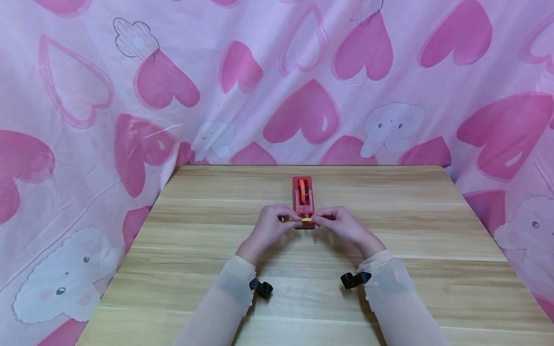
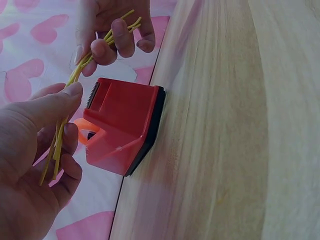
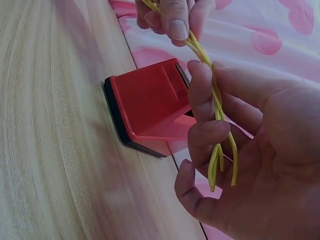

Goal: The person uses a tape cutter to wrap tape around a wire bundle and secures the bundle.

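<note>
A bundle of thin yellow strands (image 1: 307, 219) is stretched between both hands, just over the near end of a red tape dispenser (image 1: 304, 209). My left hand (image 1: 269, 225) pinches one side of the bundle between thumb and fingers. On the other side, my right hand (image 1: 346, 227) pinches it too. Loose strand ends (image 2: 57, 150) hang past the left fingers in the left wrist view. Similar ends (image 3: 215, 167) trail across the right palm in the right wrist view. The dispenser has a toothed cutting edge (image 2: 92, 95) and an orange roll (image 1: 302, 191) inside.
The dispenser stands on a wood-grain table (image 1: 207, 211). Behind and beside the table hangs a pink cloth (image 1: 195, 72) with hearts. Black wrist cameras (image 1: 261, 288) are strapped over the pale sleeves (image 1: 225, 293).
</note>
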`<state>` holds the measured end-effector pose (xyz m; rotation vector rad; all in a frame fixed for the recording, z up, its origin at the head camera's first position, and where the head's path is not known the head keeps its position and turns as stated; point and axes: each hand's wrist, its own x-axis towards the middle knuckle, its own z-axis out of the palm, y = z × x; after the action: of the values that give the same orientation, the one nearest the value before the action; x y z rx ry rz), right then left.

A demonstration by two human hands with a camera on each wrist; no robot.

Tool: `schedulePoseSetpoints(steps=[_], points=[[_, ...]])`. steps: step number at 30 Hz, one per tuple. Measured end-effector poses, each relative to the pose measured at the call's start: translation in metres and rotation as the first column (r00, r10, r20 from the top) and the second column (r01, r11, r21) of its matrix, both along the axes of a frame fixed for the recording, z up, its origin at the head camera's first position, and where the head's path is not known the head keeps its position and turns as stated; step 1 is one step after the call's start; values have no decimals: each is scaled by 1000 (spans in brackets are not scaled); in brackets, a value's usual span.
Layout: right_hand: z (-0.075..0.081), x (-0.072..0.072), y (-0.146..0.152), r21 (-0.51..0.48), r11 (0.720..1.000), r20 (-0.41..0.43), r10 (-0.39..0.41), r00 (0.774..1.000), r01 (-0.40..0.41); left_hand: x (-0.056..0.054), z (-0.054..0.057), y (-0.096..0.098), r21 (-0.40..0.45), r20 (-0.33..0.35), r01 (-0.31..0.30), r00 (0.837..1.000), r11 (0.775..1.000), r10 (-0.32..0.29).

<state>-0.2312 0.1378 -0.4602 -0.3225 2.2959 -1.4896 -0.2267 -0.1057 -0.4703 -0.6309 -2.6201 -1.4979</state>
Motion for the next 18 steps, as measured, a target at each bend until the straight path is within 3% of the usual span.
schedulePoseSetpoints(steps=[12,18], points=[[2,4,-3,-11,1000,-87,11,996,-12,-1,-2,-1,30,47,2,999,1000,-4],[2,5,-3,12,1000,-127,31,991,-29,0,-2,-3,2,91,8,996,1000,-8]])
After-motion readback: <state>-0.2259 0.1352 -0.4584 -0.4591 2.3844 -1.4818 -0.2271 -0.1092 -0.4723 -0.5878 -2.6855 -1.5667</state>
